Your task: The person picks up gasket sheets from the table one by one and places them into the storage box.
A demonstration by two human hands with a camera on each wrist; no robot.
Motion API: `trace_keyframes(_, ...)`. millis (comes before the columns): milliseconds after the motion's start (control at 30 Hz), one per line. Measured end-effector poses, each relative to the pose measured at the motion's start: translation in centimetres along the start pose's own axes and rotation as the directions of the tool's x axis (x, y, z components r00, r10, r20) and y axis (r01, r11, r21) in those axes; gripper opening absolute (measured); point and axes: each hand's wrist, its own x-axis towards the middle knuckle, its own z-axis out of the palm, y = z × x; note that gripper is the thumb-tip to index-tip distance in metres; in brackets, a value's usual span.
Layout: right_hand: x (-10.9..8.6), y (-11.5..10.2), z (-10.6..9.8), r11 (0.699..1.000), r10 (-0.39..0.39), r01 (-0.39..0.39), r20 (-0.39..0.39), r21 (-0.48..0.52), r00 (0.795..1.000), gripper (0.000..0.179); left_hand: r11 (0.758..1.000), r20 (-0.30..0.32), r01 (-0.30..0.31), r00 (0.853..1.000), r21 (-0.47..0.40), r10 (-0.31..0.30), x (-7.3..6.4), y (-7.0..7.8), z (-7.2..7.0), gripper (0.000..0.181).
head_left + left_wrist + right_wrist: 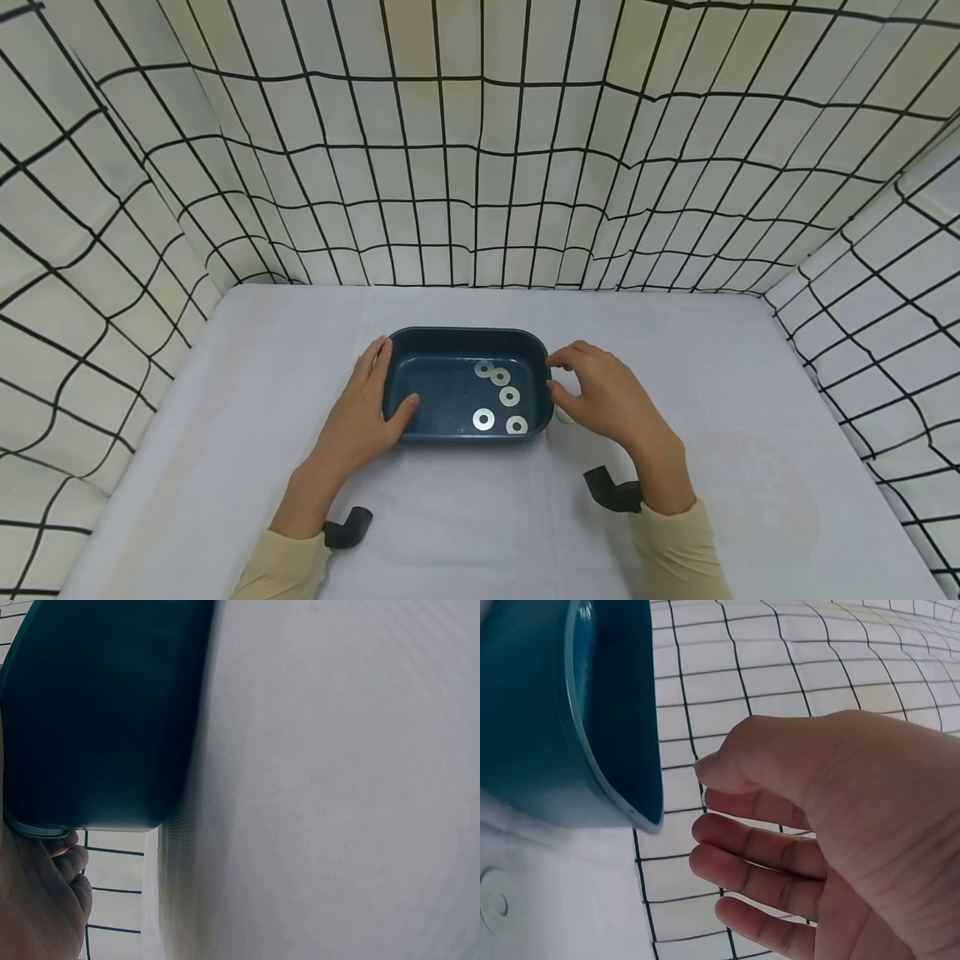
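A dark blue rectangular tray (442, 400) sits in the middle of the white table, several flat metal washers (483, 419) lying toward its right side. My left hand (363, 408) grips the tray's left end, thumb over the front rim and fingers along the outer side. In the left wrist view the tray's outer wall (105, 712) fills the upper left. Just off the tray's right end, my right hand (611, 392) has its fingers loosely bent, with a gap to the rim in the right wrist view. Another washer (496, 901) lies on the table beside the tray, partly hidden by this hand in the head view.
White cloth covers the table (465, 517). Pale walls with a black grid (480, 167) rise behind it and along both sides. A black angled piece sits at each wrist, by the left sleeve (348, 528) and the right sleeve (611, 490).
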Motion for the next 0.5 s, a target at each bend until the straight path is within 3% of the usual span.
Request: trace_keyframes(500, -0.4, 1.5, 0.5, 0.996, 0.087, -0.088, 0.029, 0.026, 0.996, 0.029, 1.000, 0.003, 0.004, 1.000, -0.001, -0.004, 0.0, -0.1, 0.0, 0.092)
